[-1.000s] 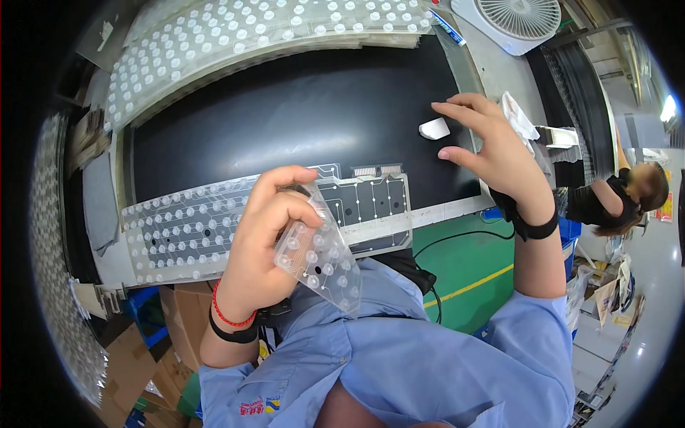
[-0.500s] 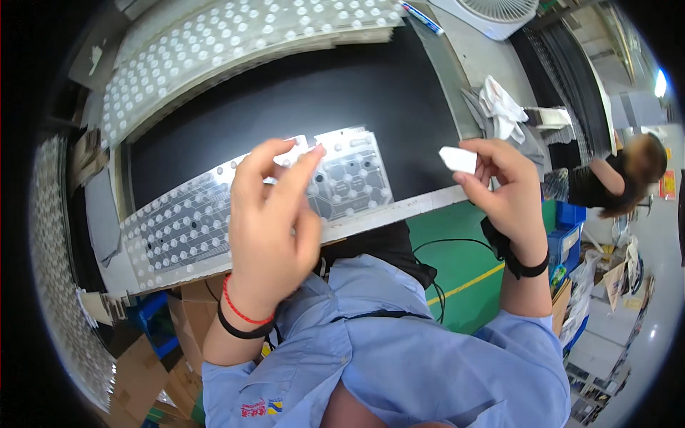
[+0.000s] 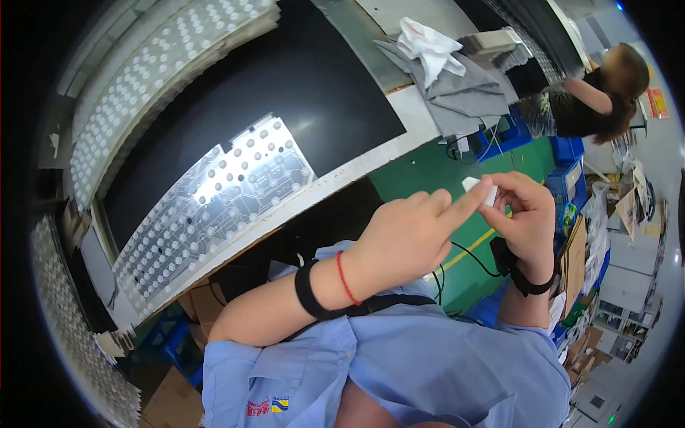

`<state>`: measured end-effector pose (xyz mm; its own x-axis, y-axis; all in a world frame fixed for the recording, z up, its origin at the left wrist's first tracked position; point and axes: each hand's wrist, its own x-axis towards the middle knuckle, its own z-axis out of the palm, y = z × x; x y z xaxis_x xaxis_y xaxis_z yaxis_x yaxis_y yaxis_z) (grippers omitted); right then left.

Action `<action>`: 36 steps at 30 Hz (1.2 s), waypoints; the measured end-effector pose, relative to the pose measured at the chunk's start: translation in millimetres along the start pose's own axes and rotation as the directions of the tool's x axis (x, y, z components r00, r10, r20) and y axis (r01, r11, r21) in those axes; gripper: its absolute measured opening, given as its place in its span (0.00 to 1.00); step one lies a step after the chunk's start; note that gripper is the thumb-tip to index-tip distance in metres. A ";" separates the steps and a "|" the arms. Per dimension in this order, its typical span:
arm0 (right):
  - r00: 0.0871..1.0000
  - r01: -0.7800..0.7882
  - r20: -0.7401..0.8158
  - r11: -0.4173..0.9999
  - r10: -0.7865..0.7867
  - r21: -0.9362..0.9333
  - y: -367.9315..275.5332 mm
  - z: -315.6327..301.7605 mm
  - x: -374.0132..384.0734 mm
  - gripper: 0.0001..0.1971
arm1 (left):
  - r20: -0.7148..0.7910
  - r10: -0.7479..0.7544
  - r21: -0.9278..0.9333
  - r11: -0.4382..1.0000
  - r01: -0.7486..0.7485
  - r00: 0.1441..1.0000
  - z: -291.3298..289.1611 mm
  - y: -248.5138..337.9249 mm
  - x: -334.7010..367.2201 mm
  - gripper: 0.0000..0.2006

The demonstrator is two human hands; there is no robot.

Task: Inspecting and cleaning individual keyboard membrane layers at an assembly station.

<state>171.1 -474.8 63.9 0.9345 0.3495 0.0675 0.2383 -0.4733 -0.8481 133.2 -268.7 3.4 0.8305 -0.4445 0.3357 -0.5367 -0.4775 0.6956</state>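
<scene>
My right hand [image 3: 524,208] is closed, pinching a small white flat piece [image 3: 479,190] with angled corners, out past the bench's front edge. Across my body reaches my left hand [image 3: 414,235]; its stretched index finger touches the piece, while its thumb is mostly hidden. Behind both hands, a clear keyboard membrane sheet [image 3: 265,172] with rows of whitish domes lies along the near side of a black work mat [image 3: 321,93]. What the white piece is made of, I cannot tell.
A thick stack of domed sheets [image 3: 143,93] stands at the far left of the bench. White cloth [image 3: 430,50] lies on grey cloth [image 3: 467,96] to the right. Beyond, a person [image 3: 596,96] works near blue crates [image 3: 567,182]. Cardboard boxes [image 3: 171,403] stand below left.
My left hand has left the membrane and crossed right to touch the white piece. The right hand still holds that piece, now lower in view. The head view has shifted to the right.
</scene>
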 end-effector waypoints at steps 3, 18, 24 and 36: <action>0.999 -0.021 -0.032 0.998 0.023 0.059 3.8 -7.5 -9.0 0.19 | 0.164 -0.201 0.014 0.979 0.201 0.966 18.3 -7.7 9.9 0.39; 0.993 -0.014 -0.118 1.000 0.016 0.024 19.4 -14.6 -13.5 0.18 | 0.200 -0.265 -0.011 0.962 0.272 0.943 36.5 -4.8 11.5 0.37; 0.995 0.013 -0.097 1.000 -0.011 0.017 24.6 -13.9 -13.9 0.18 | 0.186 -0.211 -0.037 0.974 0.221 0.960 36.5 -6.8 14.6 0.38; 0.950 0.280 -0.033 0.893 -0.311 -0.351 22.8 -9.6 -11.3 0.15 | -0.067 0.006 -0.305 0.952 -0.027 0.998 32.7 -10.0 19.1 0.39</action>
<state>168.5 -497.3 48.8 0.8223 0.4524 0.3451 0.5675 -0.6088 -0.5543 149.5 -297.2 -17.9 0.8352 -0.3955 0.3821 -0.4877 -0.2119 0.8469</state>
